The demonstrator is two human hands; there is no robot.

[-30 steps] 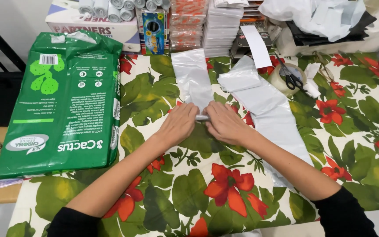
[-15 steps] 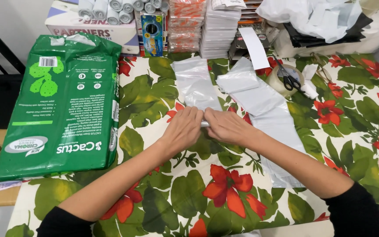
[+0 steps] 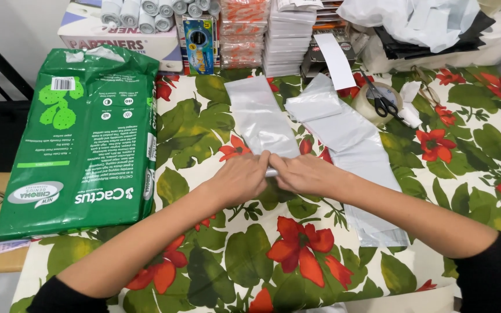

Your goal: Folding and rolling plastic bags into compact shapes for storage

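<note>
My left hand [image 3: 240, 178] and my right hand [image 3: 302, 174] meet at the middle of the flower-patterned tablecloth [image 3: 244, 255]. Both press down on the rolled near end of a clear plastic bag [image 3: 259, 119], which stretches flat away from me. The fingertips of the two hands touch over the small roll, and the roll itself is mostly hidden beneath them. A pile of grey-white plastic mailer bags [image 3: 352, 145] lies just right of my right hand.
A large green paper pack [image 3: 82, 139] lies at the left. Black scissors [image 3: 381, 98] rest on a tape roll [image 3: 372, 104] at the back right. Stacks of packets, rolled bags and a cardboard box [image 3: 123, 37] line the far edge.
The hands have edged slightly forward along the clear bag, with a little more of its near end rolled under the fingers. The rest of the table is unchanged.
</note>
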